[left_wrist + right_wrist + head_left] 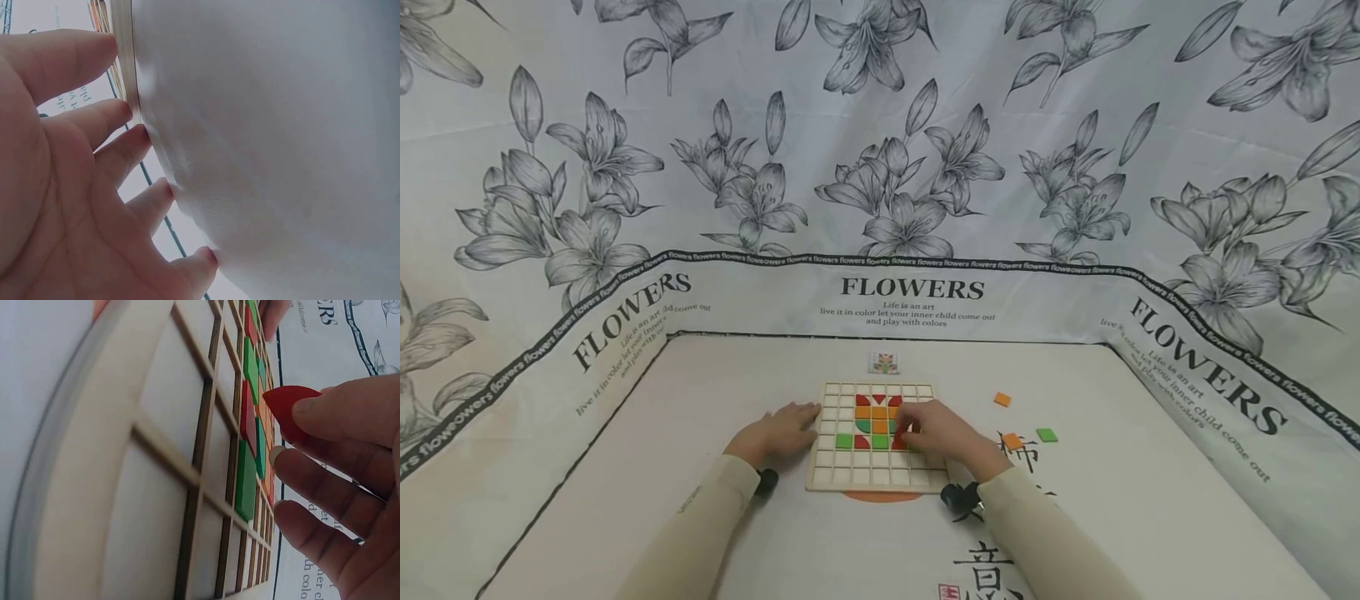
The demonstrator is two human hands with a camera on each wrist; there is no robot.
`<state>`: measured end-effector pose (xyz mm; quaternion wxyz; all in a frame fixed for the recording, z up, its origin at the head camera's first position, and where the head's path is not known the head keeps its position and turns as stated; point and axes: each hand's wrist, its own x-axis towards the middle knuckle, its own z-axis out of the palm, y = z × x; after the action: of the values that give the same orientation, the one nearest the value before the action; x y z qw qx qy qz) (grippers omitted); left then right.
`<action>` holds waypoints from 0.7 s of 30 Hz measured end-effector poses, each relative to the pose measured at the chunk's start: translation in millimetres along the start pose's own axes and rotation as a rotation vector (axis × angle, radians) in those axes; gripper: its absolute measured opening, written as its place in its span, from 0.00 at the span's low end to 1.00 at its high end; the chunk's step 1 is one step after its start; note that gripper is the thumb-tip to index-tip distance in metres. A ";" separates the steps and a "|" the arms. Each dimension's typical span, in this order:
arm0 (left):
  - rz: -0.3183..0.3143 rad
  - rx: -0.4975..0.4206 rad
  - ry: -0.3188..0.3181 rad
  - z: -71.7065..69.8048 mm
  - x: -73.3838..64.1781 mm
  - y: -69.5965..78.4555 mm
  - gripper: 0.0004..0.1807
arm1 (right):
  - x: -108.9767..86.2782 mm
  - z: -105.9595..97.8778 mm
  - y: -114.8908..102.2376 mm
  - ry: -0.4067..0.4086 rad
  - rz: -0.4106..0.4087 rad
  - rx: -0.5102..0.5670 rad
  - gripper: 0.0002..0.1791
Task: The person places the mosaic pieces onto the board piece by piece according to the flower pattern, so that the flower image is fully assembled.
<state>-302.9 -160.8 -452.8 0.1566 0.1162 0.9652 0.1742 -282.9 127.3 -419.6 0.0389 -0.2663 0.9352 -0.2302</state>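
1. A red piece (282,404) is pinched between thumb and index of the right hand (936,427), above the board (841,488). As it is gripped near one end with its point jutting free, it could be twisted or dropped if the pinch is slackened.

2. Because the piece is curved and pointed, it could be seated the wrong way round, or caught on a divider (164,453) if lowered at a tilt.

3. Placed tiles, such as the green tile (245,481) just beside the right fingers, could be nudged by the lower fingertips if the hand is dropped too far.

4. The left hand (779,432) is spread and holds nothing; the board's edge is touched by its fingers (125,153). If pressed unevenly, the board could be slid on the bench (760,542) and alignment lost.

5. To the right of the right fingers, two orange tiles (1002,400) (1012,442) and a loose green one (1047,435) are left on the bench; they could be scattered by a wide sweep of the sleeve (1037,517).
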 end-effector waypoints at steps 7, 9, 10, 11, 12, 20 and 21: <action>0.000 -0.017 0.003 0.6 1.4 -0.2 0.32 | 7.5 4.5 -10.9 -0.010 -0.072 0.050 0.00; 0.001 -0.014 0.007 0.7 1.5 0.0 0.32 | 9.4 6.5 -14.5 -0.022 -0.079 0.065 0.02; 0.001 -0.012 0.008 0.7 1.4 0.1 0.32 | 10.4 7.5 -16.4 -0.031 -0.082 0.071 0.03; 0.001 -0.010 0.008 0.5 1.3 0.3 0.31 | 11.3 8.2 -18.6 -0.041 -0.079 0.075 0.04; 0.001 -0.011 0.008 0.5 1.2 0.5 0.31 | 12.4 9.0 -20.8 -0.048 -0.078 0.080 0.04; 0.014 -0.004 0.011 -1.0 -1.2 1.6 0.31 | 23.3 16.4 -35.2 -0.116 -0.082 0.113 0.02; 0.016 -0.002 0.012 -1.0 -1.5 1.6 0.31 | 24.6 17.6 -36.8 -0.123 -0.084 0.112 0.03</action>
<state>-301.6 -160.1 -451.0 0.1496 0.1226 0.9650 0.1771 -282.8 79.8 -417.4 0.1012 -0.3165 0.9046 -0.2669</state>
